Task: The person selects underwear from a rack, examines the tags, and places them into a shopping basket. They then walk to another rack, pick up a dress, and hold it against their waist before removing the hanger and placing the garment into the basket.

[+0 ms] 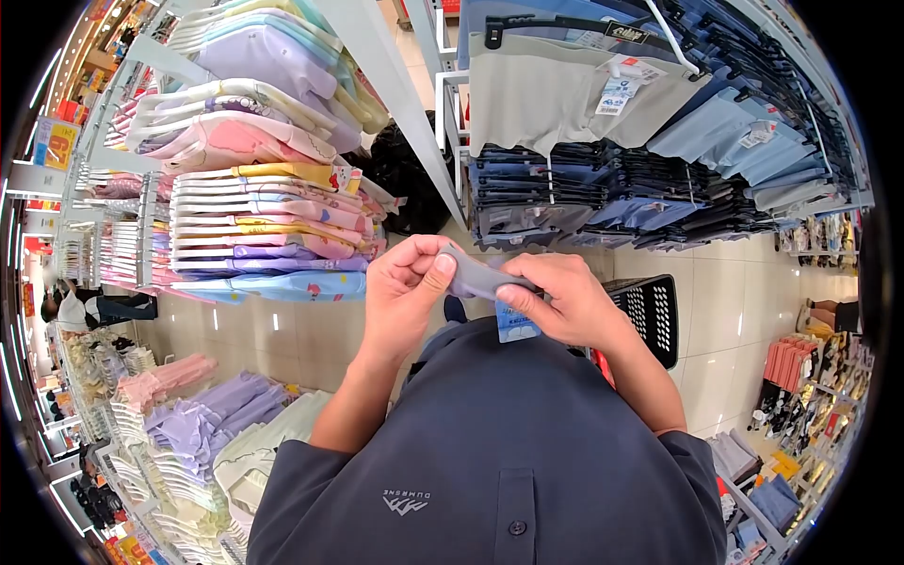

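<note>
In front of my chest, both hands hold a small grey piece of fabric point(478, 275), seen nearly edge-on, so the kind of garment does not show. My left hand point(407, 287) pinches its left end between thumb and curled fingers. The other end sits in my right hand point(565, 297), thumb toward me and fingers behind. Below the fabric, close to my right hand, hangs a blue printed tag point(514, 320).
Children's clothes point(273, 212) hang on a rack at left, with lilac garments point(221, 414) below. Grey shorts point(556, 89) and blue ones hang at upper right. A black basket point(648, 315) stands beyond my right forearm. A person point(94, 306) is at far left.
</note>
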Tool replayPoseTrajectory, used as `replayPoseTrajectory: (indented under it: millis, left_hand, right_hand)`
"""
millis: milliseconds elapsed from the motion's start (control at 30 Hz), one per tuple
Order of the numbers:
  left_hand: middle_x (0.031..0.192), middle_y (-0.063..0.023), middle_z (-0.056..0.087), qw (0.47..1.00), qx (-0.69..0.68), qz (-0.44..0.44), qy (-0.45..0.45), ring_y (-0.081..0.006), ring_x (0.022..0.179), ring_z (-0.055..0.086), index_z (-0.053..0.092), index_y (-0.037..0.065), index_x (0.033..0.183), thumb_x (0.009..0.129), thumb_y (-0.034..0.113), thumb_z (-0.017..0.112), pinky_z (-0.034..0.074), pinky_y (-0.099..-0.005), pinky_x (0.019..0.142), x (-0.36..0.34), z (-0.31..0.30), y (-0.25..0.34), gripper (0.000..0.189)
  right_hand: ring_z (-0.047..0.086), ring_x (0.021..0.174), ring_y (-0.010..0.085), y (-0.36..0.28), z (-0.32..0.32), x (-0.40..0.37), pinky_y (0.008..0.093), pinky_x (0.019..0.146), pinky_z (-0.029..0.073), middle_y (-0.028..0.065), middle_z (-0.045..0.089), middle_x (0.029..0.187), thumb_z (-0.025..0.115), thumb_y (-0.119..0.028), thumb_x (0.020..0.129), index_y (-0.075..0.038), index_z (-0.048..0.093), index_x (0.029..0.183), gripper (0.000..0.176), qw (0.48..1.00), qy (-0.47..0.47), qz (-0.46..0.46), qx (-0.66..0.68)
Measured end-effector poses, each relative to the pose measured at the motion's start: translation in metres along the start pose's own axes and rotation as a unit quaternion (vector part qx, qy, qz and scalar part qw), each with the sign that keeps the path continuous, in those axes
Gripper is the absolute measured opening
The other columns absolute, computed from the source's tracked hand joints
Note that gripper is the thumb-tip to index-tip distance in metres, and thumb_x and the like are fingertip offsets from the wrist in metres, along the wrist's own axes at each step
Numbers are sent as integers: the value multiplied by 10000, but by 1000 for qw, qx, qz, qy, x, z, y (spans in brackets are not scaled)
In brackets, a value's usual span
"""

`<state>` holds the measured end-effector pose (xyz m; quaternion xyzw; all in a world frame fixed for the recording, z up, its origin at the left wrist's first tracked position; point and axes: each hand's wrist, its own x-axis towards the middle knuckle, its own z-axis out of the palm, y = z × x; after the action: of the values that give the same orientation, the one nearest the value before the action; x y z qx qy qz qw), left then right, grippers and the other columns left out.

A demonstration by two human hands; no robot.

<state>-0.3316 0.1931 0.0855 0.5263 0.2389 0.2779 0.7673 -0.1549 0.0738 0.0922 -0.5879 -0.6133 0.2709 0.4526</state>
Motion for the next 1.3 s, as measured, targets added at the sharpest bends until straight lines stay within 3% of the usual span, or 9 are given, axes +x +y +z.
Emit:
replayPoseTrajectory:
  millis: [167, 233, 400, 533, 767, 967, 1033, 1167, 1300]
  left_hand:
    - [885, -81, 644, 999, -48, -25, -2, -147, 839, 632, 581, -12, 1031, 932, 134, 596, 501, -321, 828, 0, -3, -4, 177]
    - [880, -52, 631, 980, -171, -88, -52, -127, 832, 616, 592, -3, 1020, 922, 105, 603, 496, -314, 800, 3, -3, -6, 146]
    - [892, -24, 643, 970, -149, -125, -149, -57, 759, 578, 622, 0, 1018, 919, 135, 624, 465, -209, 716, 10, 4, -3, 168]
    - [877, -25, 639, 979, -66, -119, -154, -52, 745, 573, 609, 13, 1003, 896, 155, 662, 464, -199, 670, 10, 13, 4, 185]
    - [894, -7, 614, 968, -139, -112, -176, -47, 765, 559, 558, 39, 959, 874, 102, 681, 425, -169, 677, 9, 15, -12, 163]
    - [931, -67, 632, 991, -7, 1, -134, -97, 798, 582, 605, -16, 946, 887, 124, 669, 474, -220, 675, -1, 21, -18, 164]
    - [938, -101, 635, 965, 202, 143, -82, -144, 843, 596, 637, -42, 931, 885, 118, 663, 485, -250, 700, -2, 20, -14, 168]
    - [876, -98, 690, 937, 311, 149, -57, -141, 749, 634, 660, -25, 961, 870, 123, 673, 494, -264, 656, -18, 30, -4, 175]
    - [900, -90, 691, 976, 207, 50, -51, -102, 803, 627, 647, -65, 1005, 881, 49, 650, 505, -234, 725, -18, 28, -1, 168]
  right_hand:
    - [547, 591, 278, 0, -1, 0, 366, 535, 425, 93, 547, 671, 656, -142, 846, -37, 616, 880, 117, 999, 36, -29, -16]
    - [547, 587, 273, -3, -4, 1, 367, 532, 424, 86, 544, 669, 670, -131, 830, -34, 611, 869, 120, 997, 49, -50, -12]
    - [547, 594, 230, -17, -18, 3, 353, 525, 433, 46, 519, 659, 719, -107, 746, -58, 618, 841, 146, 979, 4, -152, -135]
    - [549, 602, 222, -21, -20, -1, 348, 525, 441, 36, 511, 656, 723, -102, 734, -66, 619, 845, 156, 974, 2, -153, -167]
    - [590, 634, 261, -29, -20, 0, 361, 557, 471, 70, 583, 714, 739, -84, 707, -52, 604, 839, 192, 987, 19, -105, -122]
    - [614, 650, 302, -23, -28, 0, 371, 577, 482, 108, 621, 717, 730, -109, 738, -39, 599, 850, 186, 995, -21, -60, -75]
    - [612, 641, 304, -24, -29, 0, 371, 578, 482, 113, 621, 702, 722, -116, 756, -39, 603, 862, 177, 996, -48, -44, -67]
    - [608, 636, 313, -29, -28, 1, 373, 580, 477, 122, 608, 677, 689, -128, 807, -29, 602, 873, 147, 998, -33, 30, -44]
    - [599, 640, 316, -24, -19, 0, 380, 577, 471, 131, 596, 683, 675, -134, 821, -13, 601, 874, 150, 999, 15, -14, -39]
